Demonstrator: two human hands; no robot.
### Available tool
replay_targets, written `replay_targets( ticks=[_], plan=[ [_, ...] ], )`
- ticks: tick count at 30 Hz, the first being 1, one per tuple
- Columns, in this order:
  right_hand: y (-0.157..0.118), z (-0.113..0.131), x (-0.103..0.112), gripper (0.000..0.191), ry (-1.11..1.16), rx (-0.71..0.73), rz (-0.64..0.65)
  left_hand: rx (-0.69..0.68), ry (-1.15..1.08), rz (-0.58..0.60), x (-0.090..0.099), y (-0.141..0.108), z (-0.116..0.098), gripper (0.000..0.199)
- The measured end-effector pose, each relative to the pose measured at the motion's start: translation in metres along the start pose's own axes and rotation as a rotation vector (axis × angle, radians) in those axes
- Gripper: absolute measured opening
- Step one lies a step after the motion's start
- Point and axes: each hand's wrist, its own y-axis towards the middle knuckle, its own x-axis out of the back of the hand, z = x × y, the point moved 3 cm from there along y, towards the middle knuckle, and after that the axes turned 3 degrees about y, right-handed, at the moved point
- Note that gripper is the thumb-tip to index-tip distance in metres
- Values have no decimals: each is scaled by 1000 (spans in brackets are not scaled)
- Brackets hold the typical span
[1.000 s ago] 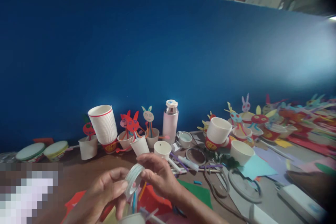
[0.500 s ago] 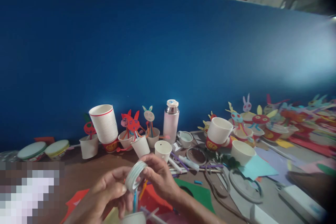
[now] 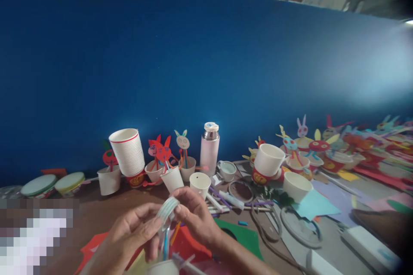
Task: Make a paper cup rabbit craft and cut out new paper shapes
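Observation:
A roll of clear tape is pinched between both hands above the table. My left hand is closed on its near left side, thumb on the outer face. On the other side, my right hand is closed on the roll with thumb and fingertips. A clear, shiny band shows just under the roll; whether it is a loose strip of tape, I cannot tell. Below the hands stands a white paper cup, cut off by the bottom edge, with a blue straw rising from it.
Red paper and green paper lie around the cup. Behind stand a stack of paper cups, a pink thermos and cups with paper rabbit figures. Loose straws and a cable lie to the right.
The roll has turned in my fingers, so its hole shows less. My left thumb and fingers have shifted slightly up and right along it. The right hand is nearly still.

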Motion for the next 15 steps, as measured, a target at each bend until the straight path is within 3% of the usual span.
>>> replay_targets(
  ticks=[4,10,15],
  plan=[
    [-1,-6,4,35,-41,-27,65,29,85,-34,0,-1,0,22],
    [1,-10,2,34,62,-15,31,45,-60,76,4,4,4,30],
    [1,-9,-2,38,127,-34,13,-21,-67,110,9,9,10,32]
  ],
)
